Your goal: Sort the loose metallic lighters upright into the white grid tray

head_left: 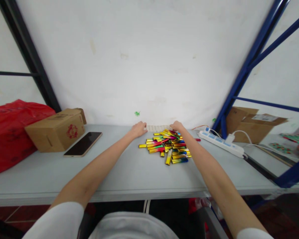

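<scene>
At the back of the table, against the wall, lies a narrow white slotted tray (pixel 158 128). My left hand (pixel 139 129) closes its fingers on the tray's left end. The right end is gripped by my right hand (pixel 176 126), its fingertips partly hidden. Just in front of the tray spreads a loose heap of small shiny casings (pixel 168 144) in yellow, red, green and blue, similar to lighter shells. My right forearm passes along the heap's right side.
On the left are a phone (pixel 83 144), a cardboard box (pixel 56 129) and a red plastic bag (pixel 17 132). A white power strip (pixel 221 142) with plugs and cables lies to the right, beside a blue metal post (pixel 241 76). Beyond it stands an open carton (pixel 251 124).
</scene>
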`<act>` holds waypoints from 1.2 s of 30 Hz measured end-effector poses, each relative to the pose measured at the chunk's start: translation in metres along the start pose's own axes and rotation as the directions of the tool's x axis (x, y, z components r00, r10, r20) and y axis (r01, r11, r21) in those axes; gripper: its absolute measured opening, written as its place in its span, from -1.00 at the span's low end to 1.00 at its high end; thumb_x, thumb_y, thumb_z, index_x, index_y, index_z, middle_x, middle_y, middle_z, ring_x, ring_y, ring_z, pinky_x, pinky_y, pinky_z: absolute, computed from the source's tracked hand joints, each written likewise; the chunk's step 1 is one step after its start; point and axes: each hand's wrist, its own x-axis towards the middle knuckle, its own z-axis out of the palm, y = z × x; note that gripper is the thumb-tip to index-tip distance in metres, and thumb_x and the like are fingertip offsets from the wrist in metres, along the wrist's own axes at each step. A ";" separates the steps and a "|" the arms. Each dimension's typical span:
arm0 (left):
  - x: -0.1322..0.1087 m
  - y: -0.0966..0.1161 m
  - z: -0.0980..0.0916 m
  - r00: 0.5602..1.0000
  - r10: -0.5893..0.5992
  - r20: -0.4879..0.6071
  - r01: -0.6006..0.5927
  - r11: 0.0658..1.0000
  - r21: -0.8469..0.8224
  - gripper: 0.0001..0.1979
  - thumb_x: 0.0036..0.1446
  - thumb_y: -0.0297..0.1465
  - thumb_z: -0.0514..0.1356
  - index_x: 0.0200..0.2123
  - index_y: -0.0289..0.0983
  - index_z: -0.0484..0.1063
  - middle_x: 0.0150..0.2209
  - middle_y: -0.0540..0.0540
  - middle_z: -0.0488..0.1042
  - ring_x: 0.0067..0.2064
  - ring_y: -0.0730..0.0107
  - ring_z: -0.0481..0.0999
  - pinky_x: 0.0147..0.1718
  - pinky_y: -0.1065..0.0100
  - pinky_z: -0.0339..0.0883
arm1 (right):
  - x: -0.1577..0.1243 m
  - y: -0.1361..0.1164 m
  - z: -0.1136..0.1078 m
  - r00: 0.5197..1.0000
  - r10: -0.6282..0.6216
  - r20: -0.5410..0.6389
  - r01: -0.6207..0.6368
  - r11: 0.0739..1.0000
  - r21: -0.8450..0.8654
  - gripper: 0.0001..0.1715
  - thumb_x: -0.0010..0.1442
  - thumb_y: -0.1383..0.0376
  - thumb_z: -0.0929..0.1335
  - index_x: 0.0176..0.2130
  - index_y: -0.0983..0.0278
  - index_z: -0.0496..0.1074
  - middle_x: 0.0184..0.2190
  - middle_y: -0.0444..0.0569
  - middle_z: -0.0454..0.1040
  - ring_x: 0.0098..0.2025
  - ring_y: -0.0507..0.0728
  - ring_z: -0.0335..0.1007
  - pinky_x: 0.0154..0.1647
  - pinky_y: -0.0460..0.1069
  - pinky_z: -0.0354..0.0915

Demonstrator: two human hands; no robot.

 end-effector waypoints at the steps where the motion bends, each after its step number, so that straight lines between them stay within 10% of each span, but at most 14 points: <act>1: 0.000 0.000 0.001 1.000 0.000 -0.001 0.000 1.000 -0.003 -0.68 0.25 -0.22 0.20 0.02 -0.22 0.44 0.07 -0.22 0.45 0.09 0.06 0.50 0.02 0.20 0.36 | -0.001 0.001 0.000 0.999 0.032 -0.017 -0.031 0.998 0.052 -0.65 0.26 0.29 0.41 -0.04 0.49 0.57 -0.07 0.38 0.59 0.06 0.36 0.53 -0.03 0.02 0.43; 13: -0.034 0.005 -0.004 0.995 0.038 -0.088 -0.049 0.990 -0.130 -0.28 0.29 0.02 0.13 0.34 -0.29 0.18 0.22 -0.34 0.30 0.17 -0.02 0.47 0.13 0.16 0.33 | -0.035 0.000 -0.021 0.971 0.172 -0.164 0.013 0.650 0.760 -0.69 0.28 0.37 0.38 0.02 0.38 0.41 -0.27 0.08 0.65 -0.40 0.04 0.60 -0.33 -0.08 0.53; 19: -0.057 0.017 -0.041 0.961 0.144 -0.238 -0.226 0.904 -0.363 0.11 0.02 0.19 0.28 0.45 -0.30 0.01 0.39 -0.35 0.19 0.28 -0.03 0.37 0.25 0.17 0.24 | -0.073 -0.017 -0.036 0.990 -0.108 -0.085 0.114 0.298 0.948 -0.78 0.23 0.40 0.46 -0.13 0.32 0.41 -0.43 -0.07 0.58 -0.46 0.03 0.56 -0.28 -0.04 0.55; 24: -0.081 0.019 -0.063 0.976 0.143 -0.165 -0.202 0.875 -0.439 -0.25 0.00 0.09 0.33 0.14 -0.29 0.47 0.02 -0.20 0.60 -0.12 0.12 0.62 -0.05 0.22 0.47 | -0.098 -0.036 -0.034 0.955 -0.294 -0.046 0.108 0.198 0.974 -0.67 0.18 0.32 0.52 -0.09 0.28 0.41 -0.36 -0.07 0.59 -0.40 0.04 0.58 -0.25 -0.05 0.54; 28: -0.112 0.011 -0.077 0.980 0.121 -0.159 -0.182 0.872 -0.455 -0.26 -0.01 0.11 0.33 0.11 -0.26 0.50 0.01 -0.16 0.60 -0.14 0.17 0.60 -0.10 0.25 0.48 | -0.089 -0.023 -0.029 0.932 -0.355 -0.069 0.189 0.315 0.930 -0.73 0.37 0.15 0.37 -0.03 0.26 0.44 -0.20 0.03 0.62 -0.29 0.08 0.62 -0.18 0.00 0.54; 33: -0.167 -0.008 -0.094 0.982 0.184 0.030 -0.150 0.875 -0.461 -0.22 -0.03 0.11 0.33 0.19 -0.14 0.44 0.10 -0.10 0.54 -0.07 0.15 0.57 -0.10 0.26 0.47 | -0.054 0.026 -0.017 0.962 -0.246 -0.122 0.271 0.925 0.265 -0.72 0.40 0.31 0.29 0.01 0.32 0.52 0.02 0.12 0.61 0.02 0.12 0.57 0.09 -0.02 0.40; 36: -0.192 -0.014 -0.091 0.933 0.323 0.160 -0.229 0.874 -0.430 -0.27 -0.02 0.10 0.33 0.18 -0.08 0.46 0.12 -0.12 0.49 0.06 0.07 0.51 0.07 0.20 0.38 | -0.043 0.044 -0.008 0.961 -0.272 -0.039 0.275 0.953 0.130 -0.74 0.35 0.29 0.36 -0.05 0.30 0.61 0.01 0.10 0.63 0.05 0.19 0.56 0.12 -0.02 0.35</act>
